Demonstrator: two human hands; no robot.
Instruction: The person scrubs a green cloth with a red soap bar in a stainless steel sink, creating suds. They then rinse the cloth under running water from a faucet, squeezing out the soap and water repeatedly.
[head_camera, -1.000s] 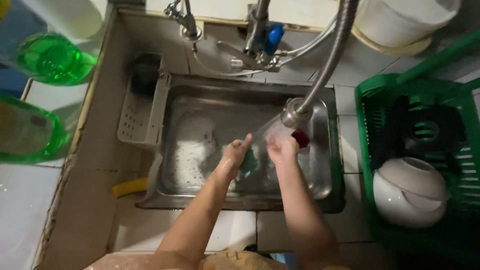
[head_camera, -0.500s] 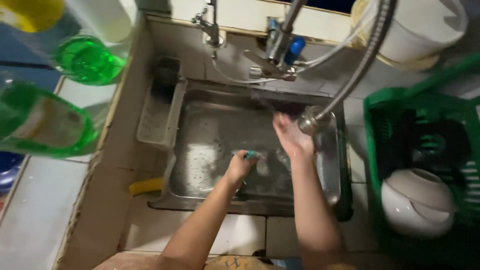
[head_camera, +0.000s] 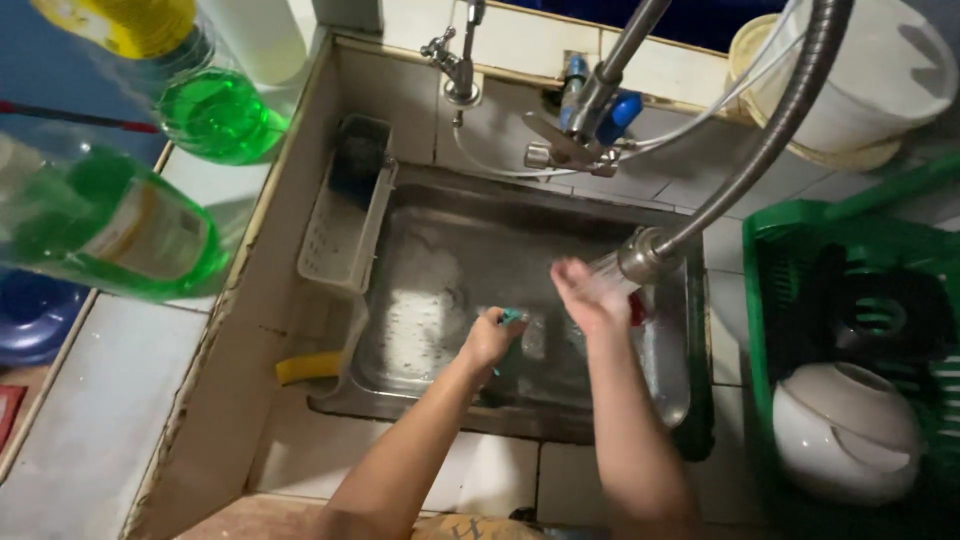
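Over sink (head_camera: 660, 370), left hand (head_camera: 490, 338) gripping sponge (head_camera: 512, 318), right hand (head_camera: 585, 295) under sprayer (head_camera: 640, 255)

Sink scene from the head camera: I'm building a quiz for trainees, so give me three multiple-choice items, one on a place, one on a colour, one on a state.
1. Where is the white bowl?
A in the sink
B in the green crate
C on the left counter

2. What colour is the liquid in the bottles?
A green
B red
C clear

3. The right hand is:
A gripping the faucet
B resting on the counter
C open under the sprayer

Answers: B, it sits inside the green crate; A, both bottles show green; C, fingers spread below the sprayer head.
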